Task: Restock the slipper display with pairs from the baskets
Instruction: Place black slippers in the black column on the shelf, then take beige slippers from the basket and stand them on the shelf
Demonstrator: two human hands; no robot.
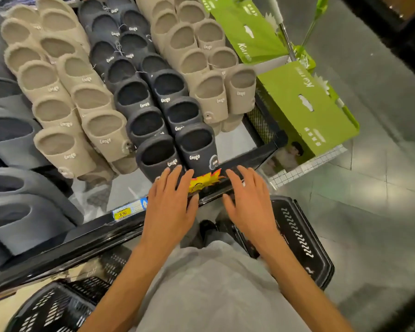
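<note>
From the head camera, looking down, the slipper display (264, 149) is a black-railed shelf with slippers standing on their toes in close rows. There are grey-blue slippers (12, 137) on the left, then beige slippers (58, 92), then dark slippers (134, 94) in the middle, and another beige block (201, 65) on the right. The front pair of dark slippers (197, 144) stands side by side at the near end of its row, just behind the front rail.

The left hand (170, 202) lies flat over the rail with its fingers straight and spread. Its grip is fully open and holds nothing. Its fingertips reach the toe of the nearer slipper of that front pair, but I cannot tell whether they touch it.

The right hand (249, 200) is also flat and spread with an empty grip, over the rail just right of the pair. A yellow-and-orange burst sticker (204, 179) shows on the rail between the hands, and a yellow price label (122, 213) sits further left.

One black basket (300, 236) stands on the floor (381, 212) below the right forearm. A second basket (50, 310) is at the lower left. Green boxes (307, 109) are stacked to the right of the display.
</note>
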